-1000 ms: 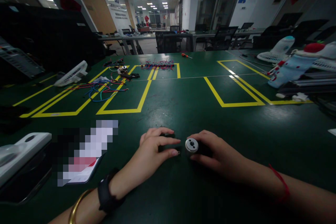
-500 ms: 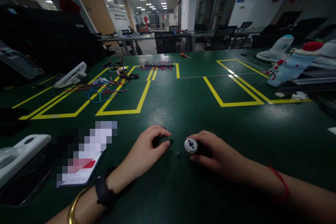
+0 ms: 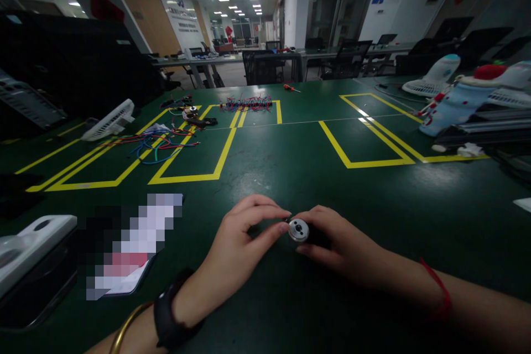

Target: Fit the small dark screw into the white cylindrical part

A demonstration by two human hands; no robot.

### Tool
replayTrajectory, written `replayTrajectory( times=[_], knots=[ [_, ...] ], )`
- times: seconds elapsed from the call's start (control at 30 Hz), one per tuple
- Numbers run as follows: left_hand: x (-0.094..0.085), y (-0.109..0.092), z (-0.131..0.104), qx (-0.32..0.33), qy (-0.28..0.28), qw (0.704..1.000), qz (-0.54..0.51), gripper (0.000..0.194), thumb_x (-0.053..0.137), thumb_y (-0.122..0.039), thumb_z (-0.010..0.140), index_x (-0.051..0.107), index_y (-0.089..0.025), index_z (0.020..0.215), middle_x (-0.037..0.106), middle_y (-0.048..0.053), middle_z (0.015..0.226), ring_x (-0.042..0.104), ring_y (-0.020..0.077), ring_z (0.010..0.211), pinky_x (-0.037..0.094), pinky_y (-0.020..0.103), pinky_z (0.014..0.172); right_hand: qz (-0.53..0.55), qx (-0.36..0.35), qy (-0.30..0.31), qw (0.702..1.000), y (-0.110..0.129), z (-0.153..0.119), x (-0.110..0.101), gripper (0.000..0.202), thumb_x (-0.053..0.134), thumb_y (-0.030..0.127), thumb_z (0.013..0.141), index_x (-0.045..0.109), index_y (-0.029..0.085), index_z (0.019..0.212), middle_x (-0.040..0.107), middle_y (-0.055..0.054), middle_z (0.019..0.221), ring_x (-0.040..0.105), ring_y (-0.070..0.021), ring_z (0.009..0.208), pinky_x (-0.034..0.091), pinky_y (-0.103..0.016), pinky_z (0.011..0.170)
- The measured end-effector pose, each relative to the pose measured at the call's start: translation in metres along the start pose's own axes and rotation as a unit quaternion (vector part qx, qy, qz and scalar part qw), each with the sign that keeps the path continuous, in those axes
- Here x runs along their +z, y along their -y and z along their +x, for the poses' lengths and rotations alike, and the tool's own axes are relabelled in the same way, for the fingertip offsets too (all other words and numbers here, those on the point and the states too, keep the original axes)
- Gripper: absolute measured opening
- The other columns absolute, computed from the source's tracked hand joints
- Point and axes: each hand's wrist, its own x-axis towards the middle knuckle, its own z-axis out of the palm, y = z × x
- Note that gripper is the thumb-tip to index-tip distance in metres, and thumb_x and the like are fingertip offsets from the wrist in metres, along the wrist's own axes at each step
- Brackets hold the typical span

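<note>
My right hand (image 3: 340,238) is wrapped round an upright cylindrical motor (image 3: 298,230) with a silver end face on top. A dark centre and small holes show in that face. My left hand (image 3: 249,232) comes up close to the motor's left side, its thumb and index fingertips pinched together. Between those fingertips a tiny dark piece barely shows, apparently the small metal ring. The fingers hide most of it. Both hands are low over the green table (image 3: 257,160).
Left of my left arm lie a phone (image 3: 133,265) and a white device (image 3: 37,243). Loose coloured wires (image 3: 166,144) are spread farther back. An orange screwdriver (image 3: 290,88) lies at the far edge. A blue plush figure (image 3: 452,105) stands at right, and yellow tape (image 3: 377,164) marks the tabletop.
My left hand has moved right to the motor and closed its fingertips. The small metal ring has gone from its spot on the table. My right hand keeps its hold.
</note>
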Motion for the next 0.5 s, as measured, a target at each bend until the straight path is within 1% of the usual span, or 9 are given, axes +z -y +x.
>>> replayTrajectory(
  times=[0.13,0.23,0.33,0.5],
  knots=[
    [0.0045,-0.0083,0.0035,0.012,0.029,0.999,0.026,0.019,0.064,-0.02,0.09,0.071,-0.031,0.104,0.062,0.001,0.103,0.058,0.0199,0.099,0.045,0.033,0.087,-0.005,-0.011,-0.007,1.0,-0.0011,0.0007,0.0018,0.036,0.066,0.028,0.086,0.055,0.024,0.12,0.063,-0.004,0.108,0.056,-0.0204,0.095,0.043,-0.036,0.084],
    [0.0065,-0.0087,0.0041,0.01,0.043,0.998,0.035,0.021,0.064,-0.02,0.09,0.071,-0.032,0.106,0.062,0.002,0.103,0.057,0.0204,0.099,0.045,0.034,0.087,-0.01,-0.017,-0.009,1.0,-0.0021,0.0006,0.0036,0.034,0.065,0.028,0.086,0.056,0.024,0.118,0.062,-0.004,0.105,0.055,-0.0202,0.094,0.043,-0.036,0.084],
    [0.0066,-0.0084,0.0047,0.01,0.052,0.998,0.038,0.023,0.061,-0.02,0.092,0.07,-0.033,0.109,0.062,0.002,0.103,0.058,0.0205,0.098,0.046,0.035,0.087,-0.014,-0.02,-0.01,1.0,-0.0022,0.0004,0.0041,0.037,0.066,0.028,0.086,0.055,0.024,0.121,0.062,-0.004,0.106,0.055,-0.0205,0.094,0.042,-0.036,0.084],
    [0.0068,-0.0112,0.0041,0.029,0.065,0.995,0.076,0.026,0.059,-0.018,0.091,0.07,-0.033,0.11,0.062,0.003,0.108,0.057,0.0226,0.102,0.045,0.038,0.09,-0.015,-0.014,-0.006,1.0,0.0011,0.0014,0.0024,0.034,0.064,0.027,0.086,0.056,0.023,0.119,0.063,-0.005,0.106,0.055,-0.0211,0.094,0.043,-0.036,0.084]
  ],
)
